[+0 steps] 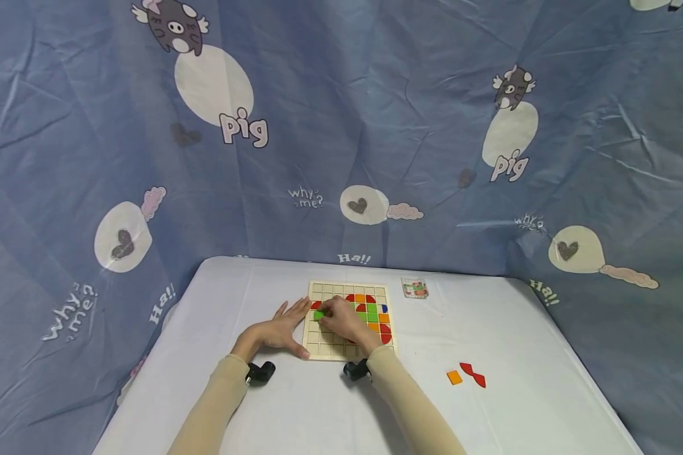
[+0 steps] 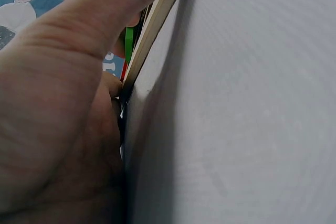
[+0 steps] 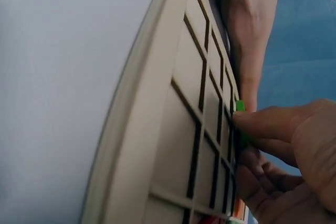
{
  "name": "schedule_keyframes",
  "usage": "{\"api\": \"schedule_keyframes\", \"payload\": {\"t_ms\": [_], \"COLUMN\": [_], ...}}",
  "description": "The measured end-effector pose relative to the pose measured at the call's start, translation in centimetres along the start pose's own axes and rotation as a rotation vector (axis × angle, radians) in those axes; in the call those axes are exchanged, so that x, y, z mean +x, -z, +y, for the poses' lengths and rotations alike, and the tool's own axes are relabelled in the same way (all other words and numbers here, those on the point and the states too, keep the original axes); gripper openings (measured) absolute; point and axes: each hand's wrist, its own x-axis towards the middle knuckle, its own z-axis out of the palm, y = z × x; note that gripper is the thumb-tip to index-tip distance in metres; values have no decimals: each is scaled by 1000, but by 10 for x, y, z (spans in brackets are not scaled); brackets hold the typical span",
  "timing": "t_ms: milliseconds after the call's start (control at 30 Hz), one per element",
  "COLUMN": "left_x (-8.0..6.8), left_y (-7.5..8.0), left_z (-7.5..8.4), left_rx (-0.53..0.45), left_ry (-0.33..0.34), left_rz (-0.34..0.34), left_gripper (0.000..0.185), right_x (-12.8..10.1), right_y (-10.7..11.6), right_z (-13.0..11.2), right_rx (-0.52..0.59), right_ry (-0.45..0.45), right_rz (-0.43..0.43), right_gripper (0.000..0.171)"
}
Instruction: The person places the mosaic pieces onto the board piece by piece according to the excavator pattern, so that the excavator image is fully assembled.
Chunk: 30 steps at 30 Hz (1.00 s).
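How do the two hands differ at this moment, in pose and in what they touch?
The left hand lies flat with straight fingers against the grid board's left edge; the right hand curls over the board, pinching a green piece. The left holds nothing; the right holds the piece. Both touch the board.

The left hand (image 1: 279,330) lies flat against the left edge of the wooden board (image 1: 319,346), so that side is blocked. The right hand (image 1: 344,321) covers the board's middle. To the right, the white table (image 1: 535,341) is open, with only the orange square (image 1: 454,377) and red piece (image 1: 473,374) near
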Motion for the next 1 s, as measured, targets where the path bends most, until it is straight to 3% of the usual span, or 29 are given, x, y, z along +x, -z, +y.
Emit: {"api": "schedule_keyframes", "payload": {"t_ms": [1000], "left_x": [0], "left_y": [1], "left_z": [-1], "left_rx": [19], "left_ry": [19], "left_rz": [-7], "left_gripper": [130], "right_x": [10], "right_y": [-3], "right_z": [-8], "right_rx": [101], "right_ry": [-93], "right_rz": [17], "right_gripper": [23]}}
